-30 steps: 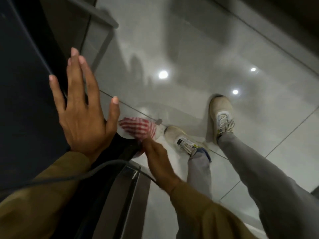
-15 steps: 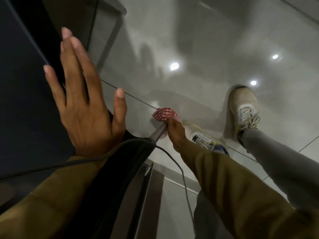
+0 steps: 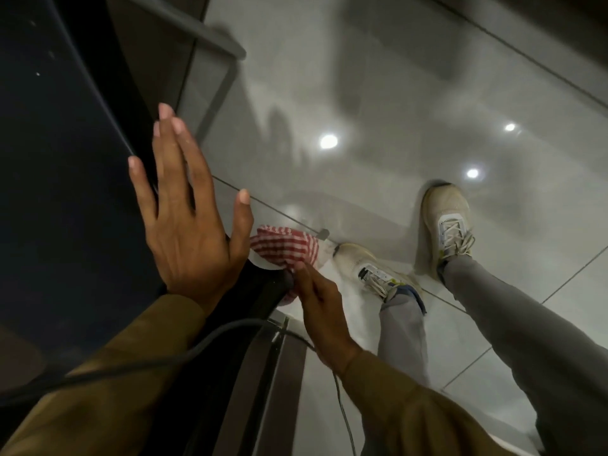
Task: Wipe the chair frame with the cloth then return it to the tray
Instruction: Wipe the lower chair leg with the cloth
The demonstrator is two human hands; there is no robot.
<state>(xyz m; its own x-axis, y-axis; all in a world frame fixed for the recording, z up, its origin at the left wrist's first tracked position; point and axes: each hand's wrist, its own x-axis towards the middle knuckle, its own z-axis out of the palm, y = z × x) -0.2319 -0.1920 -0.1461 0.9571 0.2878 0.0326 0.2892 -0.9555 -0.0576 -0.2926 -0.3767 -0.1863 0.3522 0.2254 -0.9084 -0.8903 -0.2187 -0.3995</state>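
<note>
The left hand (image 3: 187, 232) is spread flat, fingers straight, against the dark chair back (image 3: 65, 192). The right hand (image 3: 324, 312) pinches a red-and-white checked cloth (image 3: 286, 248) bunched against the end of the dark chair frame (image 3: 263, 291), low above the glossy tiled floor (image 3: 362, 93), near two pale sneakers (image 3: 447, 222).

One head-worn wide-angle view; looks steeply down, close over the hands, toward the tiled floor (image 3: 378, 93).
</note>
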